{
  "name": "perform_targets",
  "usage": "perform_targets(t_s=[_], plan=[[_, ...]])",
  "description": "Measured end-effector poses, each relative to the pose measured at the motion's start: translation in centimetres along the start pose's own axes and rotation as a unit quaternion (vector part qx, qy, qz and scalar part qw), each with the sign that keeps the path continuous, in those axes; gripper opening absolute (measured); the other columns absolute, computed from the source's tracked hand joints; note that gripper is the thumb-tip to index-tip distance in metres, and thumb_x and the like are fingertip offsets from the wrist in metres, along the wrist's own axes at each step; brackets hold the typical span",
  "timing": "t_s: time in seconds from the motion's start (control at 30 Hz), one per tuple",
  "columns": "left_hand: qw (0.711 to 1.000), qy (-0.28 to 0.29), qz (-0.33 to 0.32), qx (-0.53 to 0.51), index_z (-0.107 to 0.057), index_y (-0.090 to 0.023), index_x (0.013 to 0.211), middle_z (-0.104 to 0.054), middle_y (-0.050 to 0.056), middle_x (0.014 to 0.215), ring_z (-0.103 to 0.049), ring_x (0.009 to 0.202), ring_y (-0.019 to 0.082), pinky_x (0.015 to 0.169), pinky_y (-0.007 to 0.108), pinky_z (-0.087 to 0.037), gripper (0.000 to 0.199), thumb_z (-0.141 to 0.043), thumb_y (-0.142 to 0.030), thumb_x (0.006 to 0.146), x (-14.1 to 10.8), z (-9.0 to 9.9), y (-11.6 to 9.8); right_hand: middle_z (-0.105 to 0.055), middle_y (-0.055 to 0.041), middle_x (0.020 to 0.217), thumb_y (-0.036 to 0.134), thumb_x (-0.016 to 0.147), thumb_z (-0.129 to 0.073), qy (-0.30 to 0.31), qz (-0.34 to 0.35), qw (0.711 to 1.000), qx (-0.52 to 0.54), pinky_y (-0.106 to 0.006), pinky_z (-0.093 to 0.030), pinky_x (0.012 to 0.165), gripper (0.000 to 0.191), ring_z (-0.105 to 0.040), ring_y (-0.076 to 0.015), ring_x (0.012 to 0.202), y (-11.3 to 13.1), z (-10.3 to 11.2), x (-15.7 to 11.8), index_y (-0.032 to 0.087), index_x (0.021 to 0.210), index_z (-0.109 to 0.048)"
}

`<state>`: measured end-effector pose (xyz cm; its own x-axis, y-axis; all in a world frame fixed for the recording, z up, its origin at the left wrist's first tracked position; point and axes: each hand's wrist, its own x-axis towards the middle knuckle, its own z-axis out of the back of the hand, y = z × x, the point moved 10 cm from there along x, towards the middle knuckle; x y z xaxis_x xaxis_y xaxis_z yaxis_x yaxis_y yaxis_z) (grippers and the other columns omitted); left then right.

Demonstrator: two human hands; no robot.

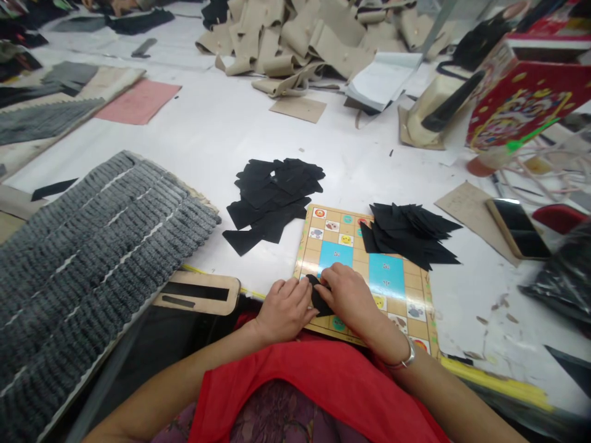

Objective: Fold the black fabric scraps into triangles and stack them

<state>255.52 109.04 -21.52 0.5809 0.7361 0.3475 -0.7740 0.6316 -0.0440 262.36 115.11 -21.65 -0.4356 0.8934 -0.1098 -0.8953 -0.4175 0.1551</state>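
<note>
A small black fabric piece (319,299) lies on the printed game board (310,251) close to my body. On its left edge rests my left hand (285,311), its fingers bent and pressed together at the cloth. From the right, my right hand (348,295) pinches the same piece, fingers curled over its upper part. My fingers hide much of the piece. Beyond the board's left corner spreads a loose heap of black fabric pieces (272,191). Another stack of black pieces (409,231) overlaps the board's far right side.
Grey ribbed strips (101,246) cover the left side, beside a slotted wooden template (198,292). A beige pile (295,37) sits at the back. On the right are a phone (519,227), a tape dispenser-like object (434,114), a red box (526,92) and a drink cup (487,161).
</note>
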Motion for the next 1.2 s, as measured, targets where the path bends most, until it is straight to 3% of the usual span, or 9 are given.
perform_targets(t_s=[0.23, 0.47, 0.63, 0.83, 1.07, 1.2], plan=[[1.000, 0.004, 0.003, 0.008, -0.056, -0.008, 0.114, -0.054, 0.014, 0.123, -0.051, 0.103, 0.025, 0.080, 0.038, -0.039, 0.046, -0.039, -0.044, 0.090, -0.2, -0.3, 0.1, -0.056, -0.0055, 0.079, 0.024, 0.087, -0.049, -0.085, 0.023, 0.994, 0.070, -0.028, -0.037, 0.068, 0.013, -0.049, -0.0170, 0.075, 0.0, -0.8, -1.7, 0.016, 0.091, -0.058], [1.000, 0.010, 0.014, -0.018, -0.055, -0.009, 0.116, -0.055, 0.014, 0.122, -0.050, 0.104, 0.024, 0.081, 0.037, -0.039, 0.048, -0.040, -0.046, 0.089, -0.1, -0.4, 0.5, -0.060, -0.0101, 0.091, 0.015, 0.089, -0.042, -0.177, 0.134, 0.975, 0.028, -0.030, -0.039, 0.071, 0.027, -0.049, -0.0180, 0.082, 1.4, -0.5, -3.6, 0.011, 0.111, -0.057], [0.998, 0.020, 0.032, -0.051, -0.055, -0.011, 0.115, -0.055, 0.011, 0.122, -0.049, 0.106, 0.024, 0.082, 0.037, -0.040, 0.047, -0.042, -0.048, 0.088, -0.1, -0.5, 1.1, -0.059, -0.0121, 0.091, 0.014, 0.088, -0.043, -0.149, 0.180, 0.972, -0.014, -0.032, -0.039, 0.069, 0.030, -0.047, -0.0199, 0.081, 2.4, -0.9, -3.8, 0.008, 0.115, -0.055], [0.992, 0.031, 0.075, -0.096, -0.053, -0.012, 0.118, -0.055, 0.012, 0.119, -0.048, 0.105, 0.024, 0.086, 0.037, -0.039, 0.050, -0.041, -0.050, 0.088, 0.0, -0.7, 2.2, -0.057, -0.0117, 0.091, 0.018, 0.086, -0.048, -0.116, 0.176, 0.977, -0.039, -0.032, -0.036, 0.066, 0.031, -0.044, -0.0201, 0.079, 2.5, -1.3, -3.6, 0.008, 0.114, -0.055], [0.990, 0.107, 0.082, -0.040, -0.050, -0.023, 0.123, -0.051, 0.010, 0.123, -0.047, 0.104, 0.027, 0.081, 0.041, -0.040, 0.051, -0.045, -0.055, 0.084, 0.7, -1.2, 2.9, -0.057, -0.0105, 0.091, 0.019, 0.086, -0.050, -0.101, 0.174, 0.979, -0.045, -0.033, -0.036, 0.066, 0.032, -0.045, -0.0202, 0.081, 2.5, -1.4, -3.4, 0.009, 0.116, -0.053], [0.991, 0.049, 0.118, -0.047, -0.048, -0.020, 0.125, -0.047, 0.013, 0.129, -0.046, 0.109, 0.029, 0.086, 0.043, -0.039, 0.060, -0.048, -0.060, 0.080, 0.2, -0.3, 4.7, -0.057, -0.0102, 0.091, 0.018, 0.087, -0.048, -0.104, 0.176, 0.978, -0.045, -0.032, -0.036, 0.066, 0.029, -0.045, -0.0200, 0.080, 2.6, -1.3, -3.1, 0.010, 0.114, -0.054]])
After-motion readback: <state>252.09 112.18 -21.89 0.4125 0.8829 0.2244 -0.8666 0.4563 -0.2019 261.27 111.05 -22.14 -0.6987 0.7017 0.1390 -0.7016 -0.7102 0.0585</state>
